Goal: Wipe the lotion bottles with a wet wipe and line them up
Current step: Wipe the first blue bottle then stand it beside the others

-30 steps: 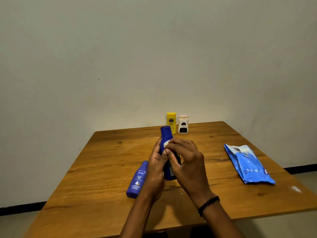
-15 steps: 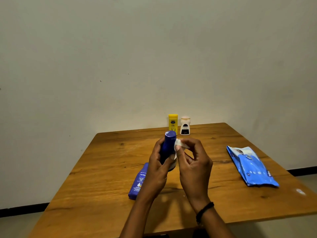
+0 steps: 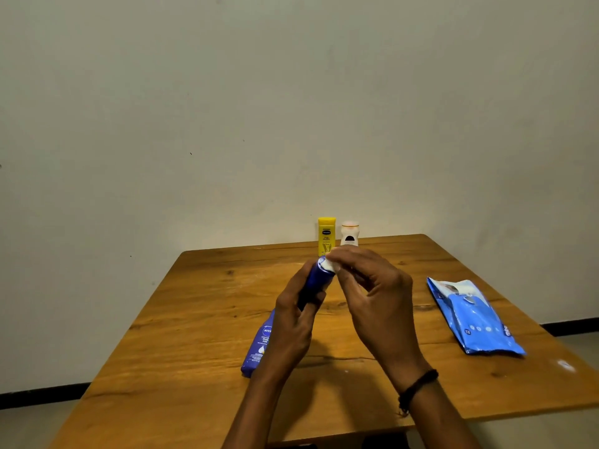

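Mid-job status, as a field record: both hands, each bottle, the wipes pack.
left hand: grips dark blue bottle, tilted, off the table
right hand: pinches white wipe against that bottle's upper end
Nivea bottle: lying flat, partly behind left hand
yellow bottle, white bottle: upright, side by side, table's far edge
wipes pack: flat on table, right side

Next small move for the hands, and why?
Probably twist the dark blue bottle in the left hand so the wipe, pinched by the right hand against its cap, sweeps all round. The wipe covers only part of the cap; the row by the yellow bottle can wait.
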